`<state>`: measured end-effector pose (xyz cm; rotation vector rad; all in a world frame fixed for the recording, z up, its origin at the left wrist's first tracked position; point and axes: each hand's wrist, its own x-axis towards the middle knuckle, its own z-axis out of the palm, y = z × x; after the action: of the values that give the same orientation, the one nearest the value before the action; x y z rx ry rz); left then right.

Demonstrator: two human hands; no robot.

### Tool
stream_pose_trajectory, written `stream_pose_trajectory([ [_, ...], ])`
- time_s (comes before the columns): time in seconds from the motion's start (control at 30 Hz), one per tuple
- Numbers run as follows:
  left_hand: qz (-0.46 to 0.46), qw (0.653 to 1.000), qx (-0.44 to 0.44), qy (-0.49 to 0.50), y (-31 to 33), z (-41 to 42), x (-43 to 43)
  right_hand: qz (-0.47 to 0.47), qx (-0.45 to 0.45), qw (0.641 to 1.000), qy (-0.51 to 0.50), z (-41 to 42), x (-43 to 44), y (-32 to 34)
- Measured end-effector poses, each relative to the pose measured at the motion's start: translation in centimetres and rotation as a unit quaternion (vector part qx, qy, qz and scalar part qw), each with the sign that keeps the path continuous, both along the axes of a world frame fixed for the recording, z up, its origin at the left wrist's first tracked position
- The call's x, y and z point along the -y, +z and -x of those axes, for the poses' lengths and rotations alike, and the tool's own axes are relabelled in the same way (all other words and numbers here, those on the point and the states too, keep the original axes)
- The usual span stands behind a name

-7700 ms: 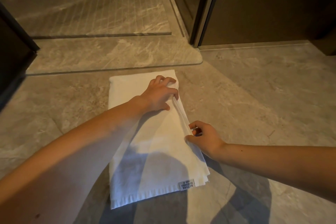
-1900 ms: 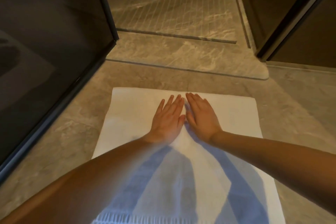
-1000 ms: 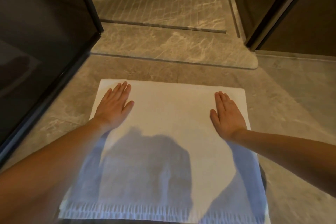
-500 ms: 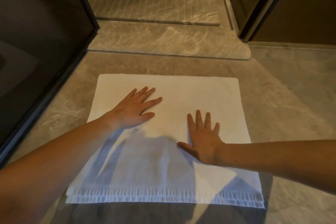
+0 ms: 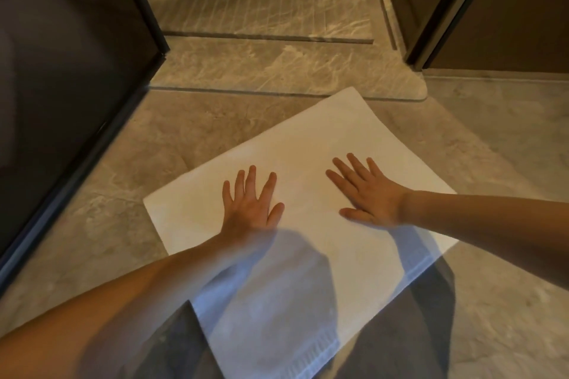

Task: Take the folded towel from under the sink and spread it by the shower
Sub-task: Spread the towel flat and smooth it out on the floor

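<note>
Since half a second ago the towel (image 5: 311, 194) has turned on the floor (image 5: 191, 132): it lay square to the shower sill (image 5: 277, 68), and now sits at a slant, its far corner almost touching the sill's near edge. Both hands have shifted with it.

One white towel lies fully unfolded and flat on the stone floor, between a dark glass panel (image 5: 61, 71) on the left and a dark door frame (image 5: 443, 9) on the right. Two hands rest on it, palms down, fingers spread: the left hand (image 5: 251, 206) near the towel's left edge, the right hand (image 5: 369, 197) toward its right edge. Neither grasps anything; both lie open and flat, pressing the cloth.

Likely risk: pushing unevenly could twist the towel further out of line with the sill, or bunch it into wrinkles under the palms. On smooth stone it may slide rather than settle.
</note>
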<state>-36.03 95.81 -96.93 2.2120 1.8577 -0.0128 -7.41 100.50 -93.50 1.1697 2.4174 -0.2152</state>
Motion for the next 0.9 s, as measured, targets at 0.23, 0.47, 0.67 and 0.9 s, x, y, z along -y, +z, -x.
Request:
stream_pose_trajectory([
  [0.23, -0.021, 0.967, -0.028, -0.251, 2.6, 2.1, -7.8, 0.010, -0.080, 0.954, -0.287, 3.1, 7.4, 0.7],
  [0.47, 0.048, 0.946, -0.051, -0.315, 1.6, 0.7, -9.8, 0.085, -0.012, 0.958, -0.275, 2.1, 9.6, 0.1],
  [0.67, 0.030, 0.973, -0.032, -0.225, 0.9, 0.4, -5.9, 0.078, -0.008, 0.983, -0.167, -1.3, 7.4, -0.2],
  [0.9, 0.095, 0.989, -0.054, -0.100, 1.1, -5.3, 1.3, 0.077, 0.039, 0.996, -0.018, -6.8, 3.5, 1.4],
])
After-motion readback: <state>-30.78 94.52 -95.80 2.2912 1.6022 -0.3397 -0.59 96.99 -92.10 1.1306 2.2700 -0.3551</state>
